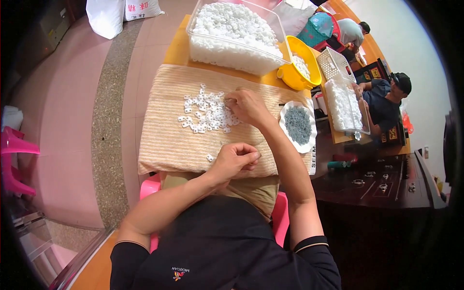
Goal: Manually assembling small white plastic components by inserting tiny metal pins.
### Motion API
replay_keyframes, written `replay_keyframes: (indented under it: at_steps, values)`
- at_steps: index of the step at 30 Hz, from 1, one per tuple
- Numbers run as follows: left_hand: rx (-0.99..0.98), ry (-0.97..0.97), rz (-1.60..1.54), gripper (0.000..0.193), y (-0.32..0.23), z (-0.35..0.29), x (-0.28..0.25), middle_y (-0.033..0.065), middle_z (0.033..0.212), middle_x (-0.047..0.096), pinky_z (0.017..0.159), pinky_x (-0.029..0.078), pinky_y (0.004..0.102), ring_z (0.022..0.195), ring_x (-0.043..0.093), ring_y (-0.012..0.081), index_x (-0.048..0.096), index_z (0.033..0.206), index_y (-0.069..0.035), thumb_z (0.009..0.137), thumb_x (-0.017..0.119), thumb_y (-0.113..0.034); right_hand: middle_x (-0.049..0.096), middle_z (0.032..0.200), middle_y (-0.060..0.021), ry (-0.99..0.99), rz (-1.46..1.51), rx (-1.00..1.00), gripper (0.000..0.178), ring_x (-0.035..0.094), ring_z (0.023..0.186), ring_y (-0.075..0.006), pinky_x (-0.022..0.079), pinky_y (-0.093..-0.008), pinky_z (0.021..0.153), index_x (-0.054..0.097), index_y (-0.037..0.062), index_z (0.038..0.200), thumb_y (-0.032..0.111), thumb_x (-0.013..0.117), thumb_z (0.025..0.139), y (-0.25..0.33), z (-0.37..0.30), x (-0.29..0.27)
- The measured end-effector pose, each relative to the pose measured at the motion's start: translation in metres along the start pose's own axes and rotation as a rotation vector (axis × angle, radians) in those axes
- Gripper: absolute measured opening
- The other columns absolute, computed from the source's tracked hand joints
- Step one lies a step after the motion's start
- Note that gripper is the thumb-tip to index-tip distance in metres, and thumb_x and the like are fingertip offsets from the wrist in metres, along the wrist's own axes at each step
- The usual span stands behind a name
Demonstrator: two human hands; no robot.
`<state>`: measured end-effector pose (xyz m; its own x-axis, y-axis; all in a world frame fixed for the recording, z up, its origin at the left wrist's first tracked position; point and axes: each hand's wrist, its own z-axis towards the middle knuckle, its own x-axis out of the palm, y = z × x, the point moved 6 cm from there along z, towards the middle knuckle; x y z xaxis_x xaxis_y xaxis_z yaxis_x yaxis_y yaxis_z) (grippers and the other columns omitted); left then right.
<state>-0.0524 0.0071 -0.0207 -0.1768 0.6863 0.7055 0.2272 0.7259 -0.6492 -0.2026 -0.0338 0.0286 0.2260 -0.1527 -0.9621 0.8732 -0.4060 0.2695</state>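
A loose pile of small white plastic pieces [205, 108] with dark spots lies on a striped tan towel [169, 150]. My right hand [247, 107] is at the pile's right edge, fingers bent down and drawn together against the pieces; what is between the fingertips is hidden. Closer to my body, my left hand [234, 162] hovers over the towel's front, thumb and fingers curled into a pinch. I cannot make out anything in it. One stray white piece [210, 158] lies beside that hand. To the right, a white scalloped dish [285, 134] holds many thin grey bits.
Behind the towel stands a clear bin [232, 60] full of white pieces, beside a yellow basin [287, 77]. Two people sit farther right, one near a tub of white pieces [344, 108]. A dark glossy table [372, 186] is at right, a pink stool [17, 159] at left.
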Motion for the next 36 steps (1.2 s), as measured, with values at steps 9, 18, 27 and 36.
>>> replay_keyframes:
  at_steps: [9,18,27,36]
  values:
    - [0.138,-0.100,-0.039,0.011,-0.007,0.005,-0.009,0.0026,0.083,0.064,0.065,0.051,0.0233,0.070,0.059,0.0093,0.064,0.094,-0.002,0.089,0.066,-0.011,0.065,0.078,-0.0138,-0.171,0.251,0.040,0.013,0.063,0.071,-0.0277,0.048,-0.0368,0.065,0.066,0.0021,0.090,0.009,0.065,0.080,0.001,-0.029,-0.012]
    - [0.274,-0.179,-0.167,0.014,-0.027,0.003,-0.017,0.0034,0.090,0.064,0.071,0.054,0.0226,0.079,0.062,0.0100,0.062,0.103,-0.003,0.092,0.062,-0.012,0.065,0.081,-0.0041,-0.145,1.008,0.282,0.015,0.061,0.068,-0.0091,0.052,-0.0226,0.060,0.063,-0.0039,0.099,0.007,0.065,0.089,0.000,-0.108,-0.007]
    - [0.183,-0.088,-0.204,0.014,-0.021,0.005,-0.013,0.0067,0.093,0.065,0.075,0.056,0.0250,0.082,0.065,0.0138,0.062,0.102,-0.002,0.093,0.060,-0.012,0.066,0.085,-0.0064,-0.188,1.250,0.259,0.015,0.063,0.075,-0.0110,0.054,-0.0243,0.069,0.062,-0.0037,0.097,0.006,0.067,0.087,0.000,-0.131,-0.001]
    - [0.144,-0.055,-0.139,0.012,-0.019,0.003,-0.008,0.0049,0.088,0.065,0.071,0.057,0.0243,0.077,0.064,0.0115,0.061,0.100,-0.002,0.092,0.062,-0.011,0.068,0.089,-0.0098,-0.150,1.251,0.221,0.022,0.066,0.076,-0.0128,0.055,-0.0251,0.067,0.064,-0.0066,0.104,0.006,0.067,0.087,0.005,-0.142,-0.006]
